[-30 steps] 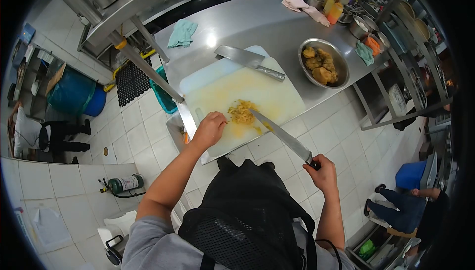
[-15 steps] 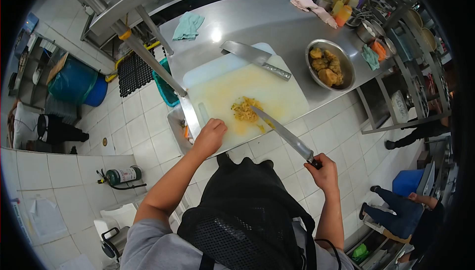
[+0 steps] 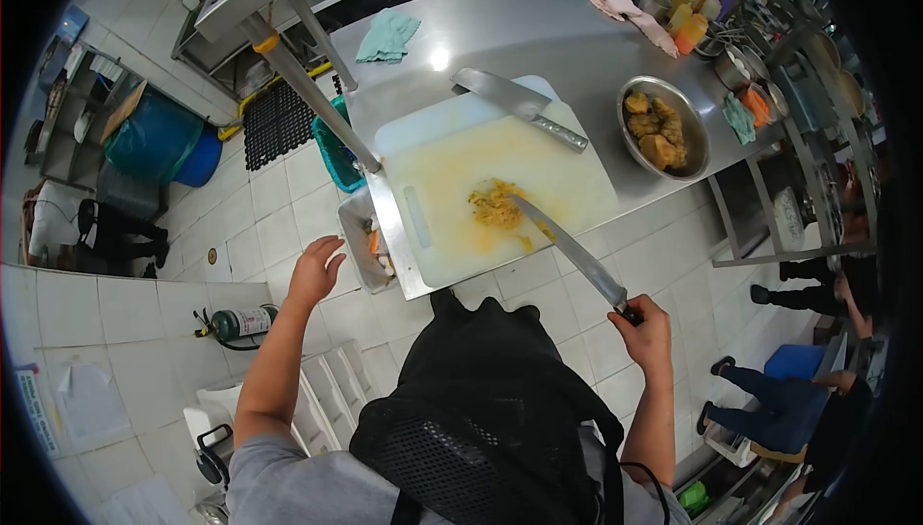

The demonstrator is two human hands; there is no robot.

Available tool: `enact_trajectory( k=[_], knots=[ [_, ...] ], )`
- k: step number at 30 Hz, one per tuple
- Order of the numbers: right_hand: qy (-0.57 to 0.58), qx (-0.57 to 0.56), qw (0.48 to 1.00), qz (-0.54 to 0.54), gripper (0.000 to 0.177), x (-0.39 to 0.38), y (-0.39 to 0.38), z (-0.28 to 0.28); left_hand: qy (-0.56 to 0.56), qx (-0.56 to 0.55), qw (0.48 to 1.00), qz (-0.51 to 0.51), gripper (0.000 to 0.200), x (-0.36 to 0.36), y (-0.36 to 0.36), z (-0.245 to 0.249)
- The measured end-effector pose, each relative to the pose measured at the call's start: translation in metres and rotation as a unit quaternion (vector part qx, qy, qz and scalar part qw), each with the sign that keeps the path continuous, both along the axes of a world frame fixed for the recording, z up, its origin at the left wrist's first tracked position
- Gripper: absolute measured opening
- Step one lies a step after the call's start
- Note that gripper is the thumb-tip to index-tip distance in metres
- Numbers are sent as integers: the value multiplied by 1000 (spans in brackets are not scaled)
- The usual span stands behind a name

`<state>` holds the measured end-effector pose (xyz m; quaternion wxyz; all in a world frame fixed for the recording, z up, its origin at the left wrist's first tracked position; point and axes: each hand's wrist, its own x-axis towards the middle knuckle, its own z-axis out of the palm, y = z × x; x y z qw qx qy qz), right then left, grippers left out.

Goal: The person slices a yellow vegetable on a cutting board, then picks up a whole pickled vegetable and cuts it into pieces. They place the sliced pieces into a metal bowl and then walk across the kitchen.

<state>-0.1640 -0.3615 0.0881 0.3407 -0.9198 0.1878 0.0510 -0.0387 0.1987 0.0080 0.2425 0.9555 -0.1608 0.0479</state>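
Note:
My right hand (image 3: 644, 335) grips the dark handle of a long kitchen knife (image 3: 580, 262). Its blade points up and left, with the tip at a small heap of chopped yellow food (image 3: 495, 205). The heap lies on a yellowed white cutting board (image 3: 567, 174) at the table's front edge. Left of the board, off the table, my left hand (image 3: 315, 273) hangs in the air with fingers apart, holding nothing. It is nearest to a grey bin with scraps (image 3: 358, 241). Across the board's far part lies a cleaver (image 3: 510, 99), handle toward the right.
A metal bowl (image 3: 700, 158) of yellow-brown chunks stands right of the board. A green cloth (image 3: 388, 37) lies at the back left; bottles (image 3: 690, 33) and pots crowd the back right. A steel post (image 3: 312, 92) rises at left. People stand at lower right.
My left hand has left the board's front-left corner, moved left and opened. The knife stays in my right hand, its tip still at the heap. The view has shifted slightly.

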Motion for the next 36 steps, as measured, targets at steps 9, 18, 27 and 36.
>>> enact_trajectory(
  k=[9,18,27,36],
  knots=[
    [-86,-19,995,40,28,10,13,-5,-113,-77,990,23,35,17,-87,4],
    [-103,-26,990,96,28,12,51,14,-41,-6,980,-194,55,-22,-269,45],
    [-62,-73,995,28,27,-33,23,28,-45,65,990,-113,55,20,-240,12],
    [-44,159,979,-118,22,-74,-12,-23,-44,51,983,-169,58,18,-250,24]
  ],
)
